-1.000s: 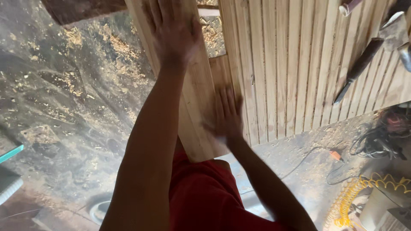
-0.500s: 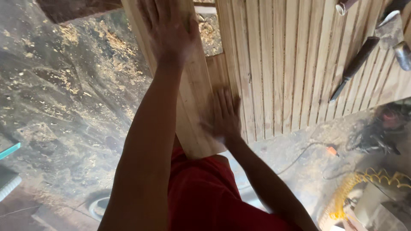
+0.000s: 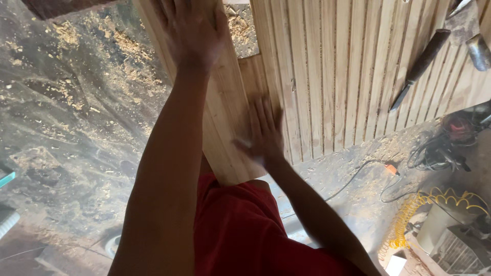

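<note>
Head view: both hands lie flat, fingers spread, on 1 pale board (image 3: 225,117) that runs from near centre to the far edge. Left hand (image 3: 192,30) presses the board's far part; right hand (image 3: 263,134) rests on its near right edge, touching the slatted panel (image 3: 348,76) just beside it. Neither hand grips anything. A chisel (image 3: 419,69) lies on the panel at far right. Sawdust (image 3: 71,66) covers the floor at left. A yellow coiled hose (image 3: 419,214) sits near right.

Plank (image 3: 225,128) lies left of the slatted panel (image 3: 348,76) (touching it); chisel (image 3: 419,66) on the panel.
</note>
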